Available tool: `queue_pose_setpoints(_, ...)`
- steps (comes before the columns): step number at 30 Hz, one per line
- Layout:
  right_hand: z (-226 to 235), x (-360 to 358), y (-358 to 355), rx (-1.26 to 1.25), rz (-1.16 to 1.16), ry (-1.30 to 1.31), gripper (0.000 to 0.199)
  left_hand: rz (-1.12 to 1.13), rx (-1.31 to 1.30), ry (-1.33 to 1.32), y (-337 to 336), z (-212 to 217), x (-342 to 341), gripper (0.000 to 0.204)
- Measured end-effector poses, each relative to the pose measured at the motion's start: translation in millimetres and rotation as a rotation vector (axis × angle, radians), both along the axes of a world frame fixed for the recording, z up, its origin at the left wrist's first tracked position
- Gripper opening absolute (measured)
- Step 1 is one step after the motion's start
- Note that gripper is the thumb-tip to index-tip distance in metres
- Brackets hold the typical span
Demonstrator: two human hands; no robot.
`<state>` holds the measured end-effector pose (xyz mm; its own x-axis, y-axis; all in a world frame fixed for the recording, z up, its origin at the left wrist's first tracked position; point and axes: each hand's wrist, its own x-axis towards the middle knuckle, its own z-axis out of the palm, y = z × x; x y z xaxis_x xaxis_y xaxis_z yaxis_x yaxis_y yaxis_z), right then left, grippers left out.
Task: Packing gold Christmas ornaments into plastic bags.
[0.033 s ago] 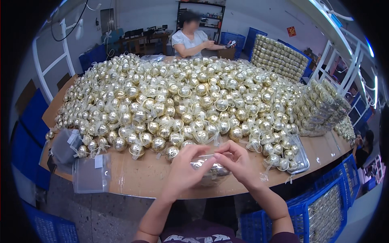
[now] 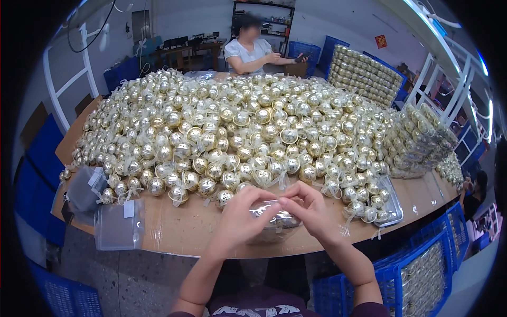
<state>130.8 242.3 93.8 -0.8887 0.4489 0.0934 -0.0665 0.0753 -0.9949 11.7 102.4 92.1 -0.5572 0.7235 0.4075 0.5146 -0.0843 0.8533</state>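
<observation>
Close to the table's front edge, a clear plastic bag (image 2: pixel 279 217) with shiny silvery-gold contents lies between my hands. My left hand (image 2: pixel 247 217) is closed on its upper left side, thumb and fingers pinching the film. The fingertips of my right hand (image 2: pixel 310 210) pinch the same bag along its top, close to the left thumb. Palms and fingers hide much of what is inside. Just beyond my hands spreads a big heap of gold-and-silver ball ornaments (image 2: pixel 262 116) with pale sheer ribbons.
Flat clear bags (image 2: pixel 119 227) lie at the table's left front, beside more bags (image 2: pixel 84 193). A metal tray (image 2: pixel 393 206) stands on the right, near stacked packed ornaments (image 2: pixel 420 140). Blue crates (image 2: pixel 422 274) are below right. Across the heap, a person (image 2: pixel 248 53) holds a phone (image 2: pixel 302 57).
My hands keep nearly the same pinch on the plastic bag, with only a slight shift. Across the table, the phone in the other person's hand has tilted and looks darker.
</observation>
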Motion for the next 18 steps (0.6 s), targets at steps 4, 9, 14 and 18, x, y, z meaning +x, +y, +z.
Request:
queue_pose_setpoints(4, -2.5, -11.3, 6.6, -0.199, 0.036, 0.000, 0.015, -0.105, -0.105, -0.066, 2.6, -8.2, -13.0, 0.022)
queue_pose_setpoints(9, -6.6, -9.6, 8.3, -0.129, 0.107, 0.079, 0.017, -0.079, 0.002, -0.297, 3.8, -22.4, -9.3, 0.017)
queue_pose_setpoints(14, -3.7, 9.1, 17.7, 0.608, -0.068, 0.280, 0.026, -0.113, 0.291, 0.074, -18.8, -38.4, -1.6, 0.030)
queue_pose_setpoints(18, -13.9, 23.7, 13.3, 0.997, 0.220, 0.518, 0.041, -0.060, 0.453, 0.456, -20.2, -59.6, 1.1, 0.044)
